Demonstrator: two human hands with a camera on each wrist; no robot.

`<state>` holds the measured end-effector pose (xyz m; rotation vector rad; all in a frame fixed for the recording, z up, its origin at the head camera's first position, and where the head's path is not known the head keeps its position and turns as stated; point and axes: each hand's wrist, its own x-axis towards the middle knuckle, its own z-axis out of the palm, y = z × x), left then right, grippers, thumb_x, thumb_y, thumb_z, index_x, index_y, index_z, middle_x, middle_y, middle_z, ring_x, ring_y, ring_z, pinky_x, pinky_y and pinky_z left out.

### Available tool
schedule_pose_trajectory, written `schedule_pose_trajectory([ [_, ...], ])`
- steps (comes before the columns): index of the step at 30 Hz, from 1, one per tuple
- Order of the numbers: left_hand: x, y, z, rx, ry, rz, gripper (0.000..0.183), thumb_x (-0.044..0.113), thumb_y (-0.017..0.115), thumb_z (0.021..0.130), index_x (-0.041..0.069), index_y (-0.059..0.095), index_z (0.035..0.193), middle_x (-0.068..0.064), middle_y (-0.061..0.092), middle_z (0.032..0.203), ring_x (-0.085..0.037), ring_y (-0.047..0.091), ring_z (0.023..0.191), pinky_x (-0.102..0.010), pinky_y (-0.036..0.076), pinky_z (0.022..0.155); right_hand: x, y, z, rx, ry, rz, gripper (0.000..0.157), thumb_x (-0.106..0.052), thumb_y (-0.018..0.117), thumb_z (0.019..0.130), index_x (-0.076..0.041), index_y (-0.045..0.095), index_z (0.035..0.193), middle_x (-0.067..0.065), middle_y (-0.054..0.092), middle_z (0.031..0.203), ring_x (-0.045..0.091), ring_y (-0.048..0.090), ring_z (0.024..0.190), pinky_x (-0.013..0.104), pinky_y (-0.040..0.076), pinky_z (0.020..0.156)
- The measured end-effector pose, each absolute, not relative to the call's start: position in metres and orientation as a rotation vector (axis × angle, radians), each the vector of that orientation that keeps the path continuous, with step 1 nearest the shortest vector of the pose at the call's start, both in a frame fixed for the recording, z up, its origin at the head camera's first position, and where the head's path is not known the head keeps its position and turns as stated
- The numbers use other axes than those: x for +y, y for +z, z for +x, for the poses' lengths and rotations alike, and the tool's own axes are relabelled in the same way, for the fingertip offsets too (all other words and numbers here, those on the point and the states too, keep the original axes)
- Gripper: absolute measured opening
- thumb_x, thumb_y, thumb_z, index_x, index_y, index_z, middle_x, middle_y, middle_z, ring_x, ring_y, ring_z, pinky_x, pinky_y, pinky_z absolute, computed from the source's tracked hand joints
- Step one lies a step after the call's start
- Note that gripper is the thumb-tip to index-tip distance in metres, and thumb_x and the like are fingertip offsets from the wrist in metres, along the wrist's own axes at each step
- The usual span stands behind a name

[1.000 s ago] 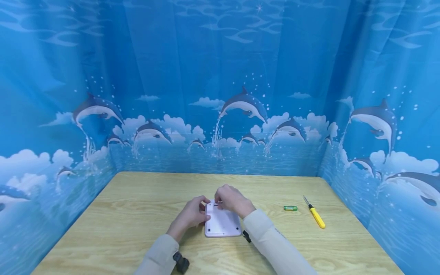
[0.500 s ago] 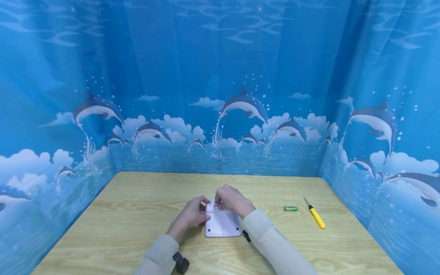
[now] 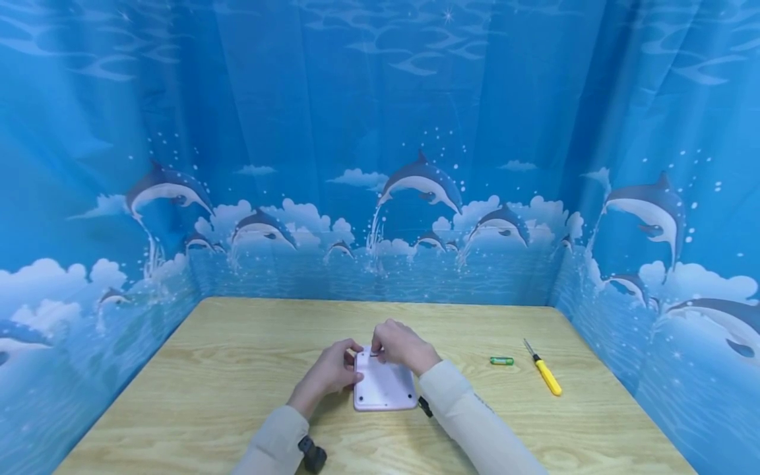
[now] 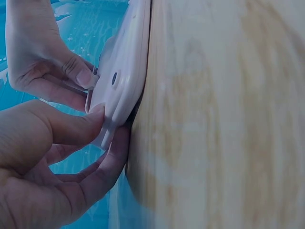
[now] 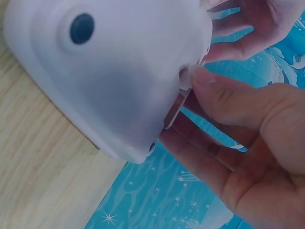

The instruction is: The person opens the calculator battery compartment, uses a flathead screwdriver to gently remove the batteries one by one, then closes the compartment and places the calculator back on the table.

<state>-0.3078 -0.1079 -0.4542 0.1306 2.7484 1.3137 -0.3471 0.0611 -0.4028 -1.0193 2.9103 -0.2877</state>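
Observation:
A flat, pale pink square device [image 3: 384, 386] lies on the table with its underside up, showing dark round feet. My left hand [image 3: 331, 369] grips its left edge near the far corner, thumb on top and fingers below, as the left wrist view shows. My right hand [image 3: 404, 346] reaches over its far edge. In the right wrist view the right thumb and fingers pinch a small pale cover [image 5: 175, 110] at a slot in that edge. A gap shows between cover and body. The device's face is hidden.
A green AA-type battery [image 3: 501, 361] lies to the right on the wooden table [image 3: 249, 343]. Beyond it lies a screwdriver [image 3: 546, 375] with a yellow handle. A blue dolphin-print curtain [image 3: 380, 132] surrounds the table's back and sides.

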Motion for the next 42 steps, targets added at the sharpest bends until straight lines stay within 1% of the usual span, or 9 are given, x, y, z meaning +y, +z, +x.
schedule_pose_trajectory([
  [6, -0.107, -0.454, -0.307, 2.744, 1.317, 0.119, 0.044, 0.000, 0.081, 0.084, 0.005, 0.064, 0.124, -0.011, 0.066, 0.100, -0.019, 0.061, 0.083, -0.030, 0.056, 0.067, 0.061, -0.401, -0.346, 2.905, -0.282, -1.041, 0.019, 0.004, 0.081, 0.080, -0.010, 0.082, 0.092, 0.005, 0.081, 0.096, 0.015, 0.074, 0.085, 0.023, 0.061, 0.077],
  [11, -0.107, -0.454, -0.306, 2.746, 1.307, 0.131, 0.044, 0.000, 0.081, 0.084, 0.004, 0.063, 0.124, -0.011, 0.066, 0.100, -0.019, 0.061, 0.083, -0.031, 0.056, 0.069, 0.061, -0.403, -0.347, 2.902, -0.309, -1.024, 0.021, 0.003, 0.082, 0.079, -0.010, 0.082, 0.095, 0.005, 0.081, 0.098, 0.016, 0.075, 0.089, 0.024, 0.061, 0.079],
  [18, -0.108, -0.454, -0.306, 2.762, 1.301, 0.160, 0.044, 0.000, 0.081, 0.083, 0.004, 0.064, 0.123, -0.011, 0.066, 0.099, -0.019, 0.061, 0.083, -0.031, 0.056, 0.070, 0.062, -0.405, -0.349, 2.900, -0.315, -1.031, 0.022, 0.004, 0.083, 0.077, -0.010, 0.082, 0.094, 0.005, 0.081, 0.096, 0.014, 0.075, 0.086, 0.023, 0.061, 0.078],
  [25, -0.109, -0.454, -0.306, 2.769, 1.288, 0.186, 0.043, -0.001, 0.081, 0.082, 0.003, 0.063, 0.122, -0.012, 0.066, 0.098, -0.019, 0.061, 0.081, -0.031, 0.056, 0.067, 0.061, -0.404, -0.348, 2.901, -0.308, -1.018, 0.022, 0.003, 0.083, 0.077, -0.010, 0.082, 0.095, 0.005, 0.081, 0.097, 0.015, 0.075, 0.087, 0.023, 0.061, 0.078],
  [35, -0.104, -0.446, -0.307, 2.822, 1.183, 0.176, 0.041, 0.001, 0.082, 0.082, 0.005, 0.064, 0.118, -0.011, 0.067, 0.099, -0.019, 0.061, 0.084, -0.034, 0.056, 0.074, 0.063, -0.402, -0.351, 2.895, -0.261, -1.069, 0.021, 0.002, 0.083, 0.078, -0.010, 0.082, 0.095, 0.005, 0.081, 0.095, 0.014, 0.075, 0.085, 0.022, 0.060, 0.077],
  [38, -0.104, -0.444, -0.307, 2.833, 1.161, 0.175, 0.040, 0.002, 0.082, 0.082, 0.005, 0.064, 0.118, -0.011, 0.067, 0.099, -0.020, 0.061, 0.084, -0.036, 0.057, 0.076, 0.063, -0.401, -0.351, 2.889, -0.251, -1.068, 0.021, 0.002, 0.082, 0.079, -0.010, 0.082, 0.096, 0.005, 0.081, 0.096, 0.015, 0.075, 0.087, 0.022, 0.060, 0.078],
  [42, -0.104, -0.443, -0.306, 2.842, 1.140, 0.181, 0.040, 0.002, 0.082, 0.082, 0.005, 0.064, 0.117, -0.010, 0.066, 0.095, -0.020, 0.061, 0.082, -0.035, 0.057, 0.073, 0.062, -0.400, -0.351, 2.887, -0.238, -1.060, 0.021, 0.002, 0.080, 0.081, -0.010, 0.082, 0.098, 0.005, 0.081, 0.098, 0.016, 0.076, 0.090, 0.024, 0.061, 0.080],
])
